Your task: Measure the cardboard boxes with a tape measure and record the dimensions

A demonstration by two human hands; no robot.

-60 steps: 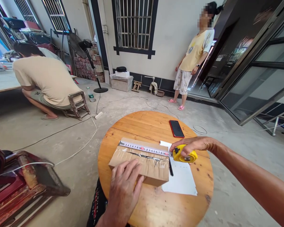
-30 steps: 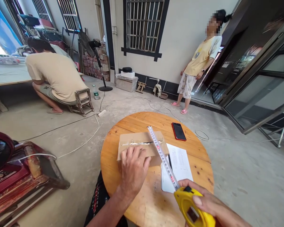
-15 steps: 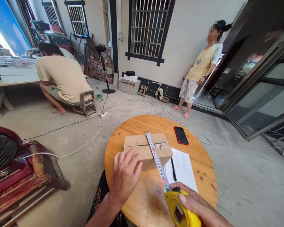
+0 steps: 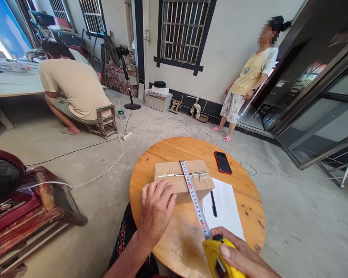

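Note:
A taped cardboard box [image 4: 202, 188] lies on a round wooden table [image 4: 150, 160]. My left hand [image 4: 158, 202] rests against the box's near left edge, its fingers apart and loosely bent, with the thumb by the front side. In my right hand [image 4: 234, 249] is a yellow tape measure [image 4: 217, 260], gripped with the thumb over its case. Its metal blade [image 4: 195, 200] is pulled out and crosses the top of the box, its end at the far edge. Beneath the blade's right side lie a sheet of white paper [image 4: 227, 206] and a black pen [image 4: 214, 204].
A red-edged phone [image 4: 223, 162] lies on the table behind the paper. Cables [image 4: 104, 175] and a power strip [image 4: 127, 136] run over the floor. One person [image 4: 75, 85] sits on a low chair; another [image 4: 246, 85] leans near the doorway. A red fan-like appliance [image 4: 5, 193] stands left.
The camera view has shifted slightly. Both hands, the box and the tape blade keep nearly the same places relative to each other.

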